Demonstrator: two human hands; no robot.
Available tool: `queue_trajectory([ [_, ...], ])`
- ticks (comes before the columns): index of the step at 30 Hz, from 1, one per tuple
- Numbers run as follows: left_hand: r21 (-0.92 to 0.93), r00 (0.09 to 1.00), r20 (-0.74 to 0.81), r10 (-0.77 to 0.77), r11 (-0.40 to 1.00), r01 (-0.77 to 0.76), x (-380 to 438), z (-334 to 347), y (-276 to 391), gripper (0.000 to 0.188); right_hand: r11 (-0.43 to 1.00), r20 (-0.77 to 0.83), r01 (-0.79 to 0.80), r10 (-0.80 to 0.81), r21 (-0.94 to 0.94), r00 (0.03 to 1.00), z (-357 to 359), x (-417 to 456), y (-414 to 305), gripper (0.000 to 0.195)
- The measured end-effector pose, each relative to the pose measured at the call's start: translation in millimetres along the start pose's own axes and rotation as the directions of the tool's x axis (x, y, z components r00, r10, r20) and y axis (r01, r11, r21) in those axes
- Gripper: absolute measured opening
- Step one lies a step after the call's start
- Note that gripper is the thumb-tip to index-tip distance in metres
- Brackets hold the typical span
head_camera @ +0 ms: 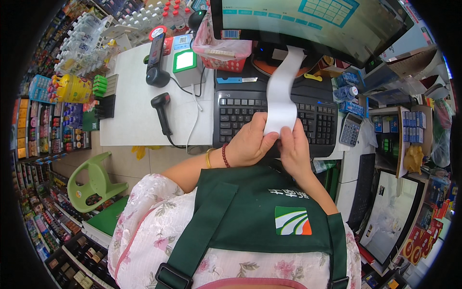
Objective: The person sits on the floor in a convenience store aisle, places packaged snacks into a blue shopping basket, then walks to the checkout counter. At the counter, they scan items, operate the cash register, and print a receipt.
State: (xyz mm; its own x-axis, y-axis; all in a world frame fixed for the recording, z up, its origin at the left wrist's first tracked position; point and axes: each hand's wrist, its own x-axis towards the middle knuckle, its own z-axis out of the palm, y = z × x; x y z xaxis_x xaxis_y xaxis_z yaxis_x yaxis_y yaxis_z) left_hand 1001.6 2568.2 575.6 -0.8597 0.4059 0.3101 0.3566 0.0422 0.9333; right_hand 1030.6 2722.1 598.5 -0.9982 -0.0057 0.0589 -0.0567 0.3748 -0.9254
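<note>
A strip of white receipt paper [282, 88] curves down from the dark device under the monitor [317, 29] and passes over a black keyboard [238, 108]. Both hands pinch its near end. My left hand [249, 141], with beads and a gold bangle at the wrist, grips the left edge between thumb and fingers. Close beside it, my right hand [296, 150] has its thumb on the paper's lower right corner. The upper end of the strip still meets the device. Beyond the keyboard's left half lies a blue-handled utility knife [236, 80].
Left on the white counter [130, 119] are a handheld barcode scanner [161, 112], a payment terminal [157, 68] and a white-and-green scanner box [187, 67]. A red basket [222, 59] stands behind. At right are a calculator [351, 129] and a second screen [391, 216]. A green plastic chair [92, 182] stands lower left.
</note>
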Motion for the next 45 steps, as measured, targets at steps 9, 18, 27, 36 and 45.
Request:
queue_trajectory([
  [9,-0.032,0.998,-0.022,-0.054,0.998,0.053,6.3,7.8,-8.6,0.031,0.986,0.007,-0.135,0.135,0.100,0.991,-0.7,9.6,7.2,0.025],
  [18,0.098,0.994,-0.047,0.099,0.991,-0.094,16.8,10.1,-9.2,0.031,0.976,-0.056,-0.152,0.162,0.157,0.985,-1.6,18.9,16.8,0.025],
  [27,-0.108,0.996,-0.034,-0.082,0.991,0.078,17.8,10.9,-10.6,0.028,0.967,-0.023,-0.144,0.152,0.209,0.988,-0.1,17.6,19.0,0.025],
  [36,-0.020,0.999,-0.036,-0.025,1.000,0.024,17.9,8.7,-16.1,0.029,0.984,-0.060,-0.142,0.149,0.111,0.987,0.1,19.3,23.9,0.022],
  [45,0.025,1.000,-0.030,0.001,1.000,0.000,16.4,12.1,-16.3,0.029,0.985,-0.078,-0.091,0.104,0.150,0.992,-0.9,19.0,25.4,0.022],
])
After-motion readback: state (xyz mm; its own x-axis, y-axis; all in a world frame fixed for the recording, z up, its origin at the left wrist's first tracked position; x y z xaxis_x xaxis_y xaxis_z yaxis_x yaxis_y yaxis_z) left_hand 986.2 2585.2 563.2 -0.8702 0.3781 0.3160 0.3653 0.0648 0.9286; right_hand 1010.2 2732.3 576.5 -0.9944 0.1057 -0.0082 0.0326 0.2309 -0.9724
